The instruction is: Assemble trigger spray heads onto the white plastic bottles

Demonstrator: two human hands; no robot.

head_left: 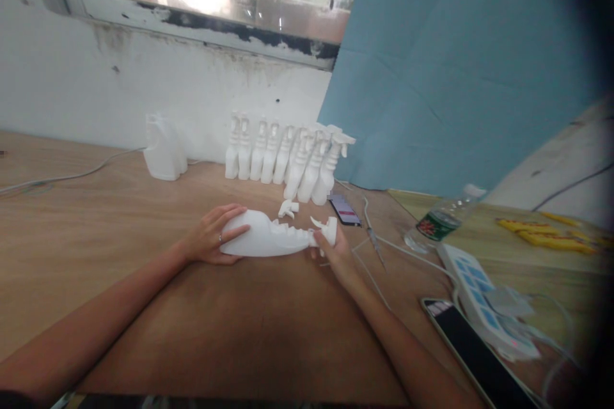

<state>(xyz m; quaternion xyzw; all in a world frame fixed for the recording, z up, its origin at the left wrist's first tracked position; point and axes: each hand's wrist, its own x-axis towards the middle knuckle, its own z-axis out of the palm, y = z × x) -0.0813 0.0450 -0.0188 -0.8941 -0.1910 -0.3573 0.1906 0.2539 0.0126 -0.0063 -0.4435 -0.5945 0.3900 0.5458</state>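
Note:
A white spray bottle (273, 236) lies on its side above the wooden table, its base to the left and its neck to the right. My left hand (215, 234) is wrapped round the base end, a ring on one finger. At the neck, my right hand (336, 252) closes on the white trigger sprayer (329, 228); whether it is screwed fully on I cannot tell. Just beyond the bottle, a loose trigger sprayer (288, 208) rests on the table. Behind it stand several upright white spray bottles (281, 156) with trigger heads, in a row by the wall.
A white jug (164, 148) stands back left, with a cable beside it. To the right are a small phone (345, 209), a plastic water bottle (444, 220), a power strip (484, 300) with cords, a larger phone (474, 351) and yellow packets (547, 234). A blue curtain (446, 77) hangs behind.

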